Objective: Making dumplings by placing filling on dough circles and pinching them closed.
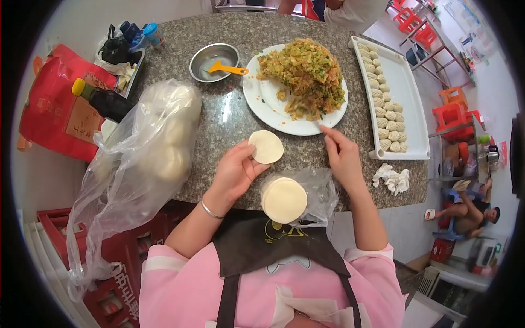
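A round dough wrapper [266, 147] lies across the fingers of my left hand [238, 169], pinched at its left edge by the thumb. At the near rim of a white plate [266, 110], my right hand [343, 158] grips what appears to be a thin utensil, mostly hidden by the fingers. Its tip meets the lower edge of a large mound of chopped vegetable filling [307, 74] on that plate. Between my forearms, a stack of round wrappers [285, 200] sits on a clear plastic sheet [320, 188] at the counter's near edge.
Pleated dumplings [381, 98] line the left side of a white tray [410, 119] at right. Crumpled tissue [391, 179] lies below it. Leftward are a metal bowl [199, 61] with an orange-handled tool [229, 69], a bulky plastic bag [168, 135] and a dark bottle [108, 102].
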`<state>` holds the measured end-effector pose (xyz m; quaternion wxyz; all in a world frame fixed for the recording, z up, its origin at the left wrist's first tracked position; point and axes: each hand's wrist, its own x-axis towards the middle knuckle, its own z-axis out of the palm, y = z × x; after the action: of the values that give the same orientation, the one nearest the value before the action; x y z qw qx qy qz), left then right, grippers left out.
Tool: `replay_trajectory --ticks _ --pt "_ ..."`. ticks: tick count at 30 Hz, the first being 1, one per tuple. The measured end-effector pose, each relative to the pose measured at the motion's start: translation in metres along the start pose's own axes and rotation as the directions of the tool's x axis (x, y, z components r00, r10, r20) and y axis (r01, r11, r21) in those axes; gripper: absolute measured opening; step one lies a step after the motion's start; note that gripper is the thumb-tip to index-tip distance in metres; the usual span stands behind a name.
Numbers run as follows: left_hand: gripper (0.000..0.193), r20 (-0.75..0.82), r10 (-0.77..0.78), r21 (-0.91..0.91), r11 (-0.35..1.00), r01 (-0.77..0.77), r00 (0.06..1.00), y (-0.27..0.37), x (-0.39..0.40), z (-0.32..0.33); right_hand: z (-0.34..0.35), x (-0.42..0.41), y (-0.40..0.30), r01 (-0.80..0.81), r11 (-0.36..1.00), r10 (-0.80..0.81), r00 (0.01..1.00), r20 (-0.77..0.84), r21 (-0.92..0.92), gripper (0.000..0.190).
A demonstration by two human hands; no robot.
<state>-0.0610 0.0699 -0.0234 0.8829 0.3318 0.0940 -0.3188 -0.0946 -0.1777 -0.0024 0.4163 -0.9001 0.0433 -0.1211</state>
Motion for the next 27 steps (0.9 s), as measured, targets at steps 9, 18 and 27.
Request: replay_trajectory --ticks 9,18,27 --pt "0.041 0.064 0.045 -0.145 0.989 -0.035 0.997 -0.005 0.016 0.031 0.006 -0.012 -0.023 -0.144 0.982 0.117 0.97 0.211 0.121 0.026" --pt "0.039 -0.067 0.128 -0.191 0.972 -0.138 0.99 0.013 0.015 0.027 0.003 -0.029 -0.028 0.115 0.985 -0.138 0.974 0.178 0.132 0.028" --pt "0.04 0.025 0.039 -0.185 0.982 -0.034 0.999 0.003 0.013 0.027 0.007 0.023 -0.024 -0.037 0.999 0.04 0.98 0.193 -0.022 0.026"
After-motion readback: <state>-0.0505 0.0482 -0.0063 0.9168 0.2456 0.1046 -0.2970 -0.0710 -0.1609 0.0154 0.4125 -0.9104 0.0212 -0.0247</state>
